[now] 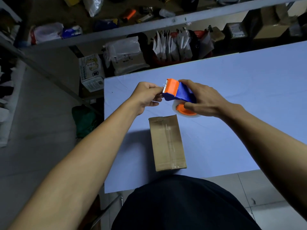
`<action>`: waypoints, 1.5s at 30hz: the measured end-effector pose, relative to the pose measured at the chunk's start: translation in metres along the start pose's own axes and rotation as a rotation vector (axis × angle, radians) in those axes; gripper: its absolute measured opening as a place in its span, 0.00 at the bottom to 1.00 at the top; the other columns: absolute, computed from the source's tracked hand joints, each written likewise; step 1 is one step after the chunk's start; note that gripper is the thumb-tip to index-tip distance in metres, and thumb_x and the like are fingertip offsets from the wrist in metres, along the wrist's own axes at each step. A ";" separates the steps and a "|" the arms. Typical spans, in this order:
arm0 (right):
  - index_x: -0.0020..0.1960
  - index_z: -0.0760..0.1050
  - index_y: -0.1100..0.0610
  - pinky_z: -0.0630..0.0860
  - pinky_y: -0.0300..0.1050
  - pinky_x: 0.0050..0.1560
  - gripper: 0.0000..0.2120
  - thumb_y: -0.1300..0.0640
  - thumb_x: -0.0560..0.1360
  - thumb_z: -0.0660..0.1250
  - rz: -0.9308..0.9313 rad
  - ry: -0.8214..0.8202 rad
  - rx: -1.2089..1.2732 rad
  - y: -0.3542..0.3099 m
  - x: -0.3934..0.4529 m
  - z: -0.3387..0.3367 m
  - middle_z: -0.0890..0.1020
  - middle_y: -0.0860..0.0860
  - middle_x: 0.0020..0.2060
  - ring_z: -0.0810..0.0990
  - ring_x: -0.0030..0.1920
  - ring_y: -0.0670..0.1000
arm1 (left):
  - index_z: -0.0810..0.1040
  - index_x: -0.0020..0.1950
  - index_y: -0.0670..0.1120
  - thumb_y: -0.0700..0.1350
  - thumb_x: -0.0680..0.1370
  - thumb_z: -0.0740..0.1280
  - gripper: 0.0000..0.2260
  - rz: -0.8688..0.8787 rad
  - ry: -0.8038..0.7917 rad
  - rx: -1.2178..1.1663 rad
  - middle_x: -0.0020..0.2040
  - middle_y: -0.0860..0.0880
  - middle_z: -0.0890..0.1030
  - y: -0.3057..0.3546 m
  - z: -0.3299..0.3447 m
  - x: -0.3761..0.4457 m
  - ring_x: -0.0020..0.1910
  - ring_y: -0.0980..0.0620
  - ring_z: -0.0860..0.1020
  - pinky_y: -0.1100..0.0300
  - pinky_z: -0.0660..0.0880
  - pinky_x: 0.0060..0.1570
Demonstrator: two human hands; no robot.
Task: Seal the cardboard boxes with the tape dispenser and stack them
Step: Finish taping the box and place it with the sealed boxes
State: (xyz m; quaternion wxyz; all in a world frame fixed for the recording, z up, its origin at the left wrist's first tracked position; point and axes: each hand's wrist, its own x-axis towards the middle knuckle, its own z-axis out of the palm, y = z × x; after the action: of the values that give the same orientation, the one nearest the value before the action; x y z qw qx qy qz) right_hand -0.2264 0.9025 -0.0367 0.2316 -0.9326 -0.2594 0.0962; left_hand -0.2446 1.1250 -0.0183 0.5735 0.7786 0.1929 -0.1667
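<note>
A blue and orange tape dispenser [178, 93] with a clear tape roll is held above the table. My right hand [202, 98] grips its body and roll from the right. At the dispenser's toothed front edge, my left hand [146, 96] pinches the loose end of the tape. A small brown cardboard box [167, 143] lies on the light blue table [240, 103] just below the hands, its flaps closed, with a strip of clear tape running along its top seam.
Shelves behind the table hold plastic bags, white packets in a red bin [179, 47] and cardboard boxes [272, 22]. A printed carton [91, 72] stands on the floor left of the table. My dark-clothed body [182, 205] is at the table's near edge.
</note>
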 end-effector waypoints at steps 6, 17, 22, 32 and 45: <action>0.78 0.57 0.48 0.71 0.49 0.51 0.38 0.39 0.71 0.61 -0.083 -0.042 0.005 0.007 0.014 0.006 0.77 0.54 0.59 0.75 0.53 0.56 | 0.81 0.44 0.44 0.44 0.79 0.69 0.06 -0.086 0.083 -0.129 0.38 0.48 0.82 -0.011 0.004 0.000 0.36 0.53 0.79 0.59 0.79 0.37; 0.76 0.62 0.48 0.71 0.48 0.47 0.37 0.38 0.69 0.61 -0.175 -0.101 -0.073 0.004 0.030 0.005 0.79 0.56 0.55 0.77 0.52 0.60 | 0.81 0.51 0.42 0.38 0.82 0.62 0.08 -0.047 0.228 -0.016 0.39 0.48 0.78 -0.034 0.013 -0.005 0.37 0.54 0.76 0.60 0.80 0.35; 0.76 0.62 0.46 0.74 0.50 0.48 0.36 0.37 0.70 0.61 -0.200 -0.118 -0.118 0.001 0.025 0.003 0.80 0.55 0.54 0.77 0.51 0.59 | 0.80 0.52 0.42 0.38 0.82 0.61 0.08 -0.035 0.232 -0.037 0.37 0.48 0.76 -0.036 0.009 -0.010 0.35 0.54 0.74 0.58 0.80 0.35; 0.73 0.62 0.44 0.71 0.48 0.45 0.32 0.36 0.71 0.61 -0.198 -0.120 -0.135 0.001 0.007 0.006 0.79 0.51 0.53 0.76 0.47 0.56 | 0.80 0.50 0.43 0.40 0.82 0.64 0.06 -0.046 0.288 -0.086 0.44 0.46 0.80 -0.050 0.006 -0.024 0.31 0.54 0.71 0.61 0.77 0.28; 0.74 0.62 0.43 0.69 0.45 0.44 0.33 0.41 0.72 0.69 -0.119 -0.159 -0.241 0.018 -0.009 0.006 0.76 0.48 0.51 0.73 0.45 0.52 | 0.79 0.47 0.43 0.41 0.82 0.65 0.06 -0.078 0.252 -0.111 0.43 0.46 0.81 -0.092 -0.022 -0.035 0.22 0.54 0.68 0.63 0.73 0.24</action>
State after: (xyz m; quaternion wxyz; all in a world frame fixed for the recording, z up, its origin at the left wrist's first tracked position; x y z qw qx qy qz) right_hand -0.2281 0.8865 -0.0500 0.1020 -0.9262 -0.3412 0.1238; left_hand -0.3197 1.1672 -0.0712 0.5800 0.7523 0.3024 -0.0786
